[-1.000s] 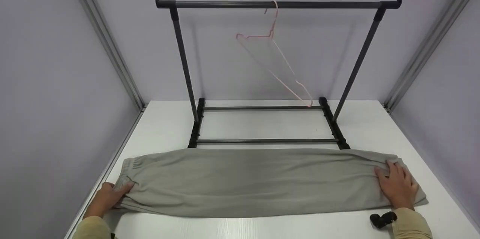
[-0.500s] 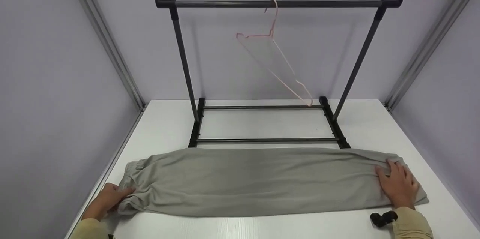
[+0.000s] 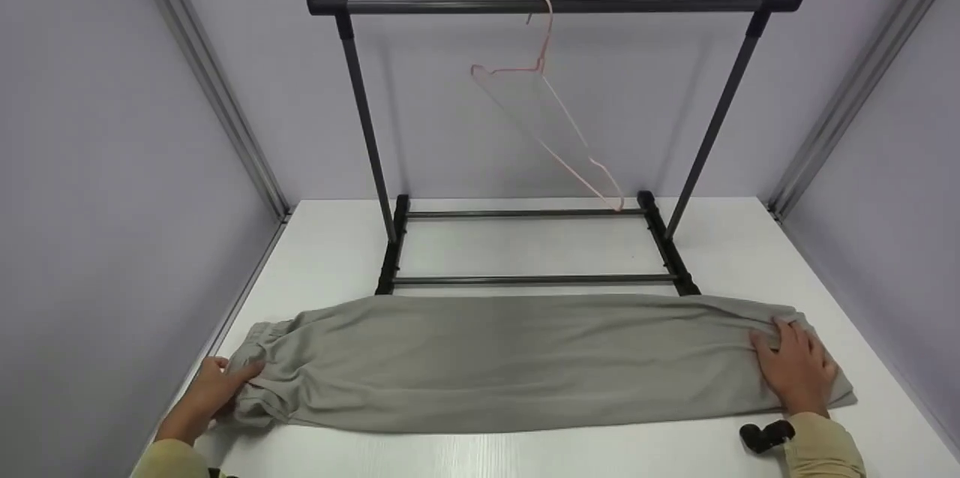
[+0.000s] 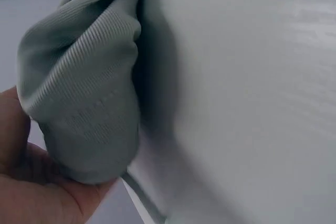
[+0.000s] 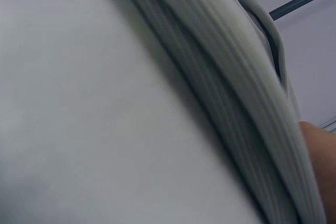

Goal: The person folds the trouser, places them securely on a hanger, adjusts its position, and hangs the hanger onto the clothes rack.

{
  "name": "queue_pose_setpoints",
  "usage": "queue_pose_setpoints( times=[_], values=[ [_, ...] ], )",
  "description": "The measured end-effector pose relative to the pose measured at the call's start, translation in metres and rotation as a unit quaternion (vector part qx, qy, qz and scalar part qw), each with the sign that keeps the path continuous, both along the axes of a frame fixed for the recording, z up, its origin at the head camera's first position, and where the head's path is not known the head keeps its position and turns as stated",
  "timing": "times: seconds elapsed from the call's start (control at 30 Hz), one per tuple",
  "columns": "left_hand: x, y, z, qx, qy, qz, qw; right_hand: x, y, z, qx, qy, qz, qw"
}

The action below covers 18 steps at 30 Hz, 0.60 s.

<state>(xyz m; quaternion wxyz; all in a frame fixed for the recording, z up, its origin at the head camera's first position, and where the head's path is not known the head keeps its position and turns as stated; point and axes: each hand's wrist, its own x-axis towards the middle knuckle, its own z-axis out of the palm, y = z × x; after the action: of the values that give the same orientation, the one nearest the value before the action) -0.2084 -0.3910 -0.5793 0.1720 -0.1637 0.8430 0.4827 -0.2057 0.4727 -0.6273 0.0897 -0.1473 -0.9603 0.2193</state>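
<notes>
Grey trousers, folded lengthwise, lie across the front of the white table. Their gathered elastic waistband is at the left end and the leg ends are at the right. My left hand grips the waistband end, thumb on top. In the left wrist view the bunched ribbed cloth sits between thumb and fingers, its lower edge apart from the tabletop. My right hand rests on the cloth at the right end with its fingers spread. Layered folds fill part of the right wrist view, where most of that hand is hidden.
Behind the trousers stands a black garment rack, its base close to their far edge. A pink hanger hangs from the top bar. Grey-white panels enclose the table on the left, back and right.
The waistband end has become more creased and bunched under my left hand. That hand shifted slightly inward, then back a little to the left. My right hand has stayed in place.
</notes>
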Motion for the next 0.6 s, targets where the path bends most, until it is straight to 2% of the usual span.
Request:
queue_pose_setpoints(
  times=[0.07, 0.17, 0.33, 0.47, 0.6],
  values=[
    [-0.001, -0.002, 0.0, 0.016, -0.002, -0.001, 0.9999, 0.0, 0.0, 0.001, 0.001, -0.002, 0.001, 1.0],
    [-0.002, -0.004, -0.003, 0.072, -0.013, -0.016, 0.9972, 0.0, -0.001, 0.002, 0.004, 0.0, -0.001, 1.0],
    [0.0, -0.007, -0.009, 0.172, -0.04, -0.027, 0.984, -0.001, -0.001, 0.001, 0.006, 0.004, -0.002, 1.0],
    [0.002, -0.007, -0.012, 0.198, -0.043, -0.02, 0.979, 0.0, -0.001, 0.0, 0.005, 0.001, -0.002, 1.0],
    [0.002, -0.004, -0.004, 0.201, -0.004, 0.0, 0.9796, 0.003, -0.002, 0.004, -0.004, 0.005, -0.008, 0.9999]
  ],
)
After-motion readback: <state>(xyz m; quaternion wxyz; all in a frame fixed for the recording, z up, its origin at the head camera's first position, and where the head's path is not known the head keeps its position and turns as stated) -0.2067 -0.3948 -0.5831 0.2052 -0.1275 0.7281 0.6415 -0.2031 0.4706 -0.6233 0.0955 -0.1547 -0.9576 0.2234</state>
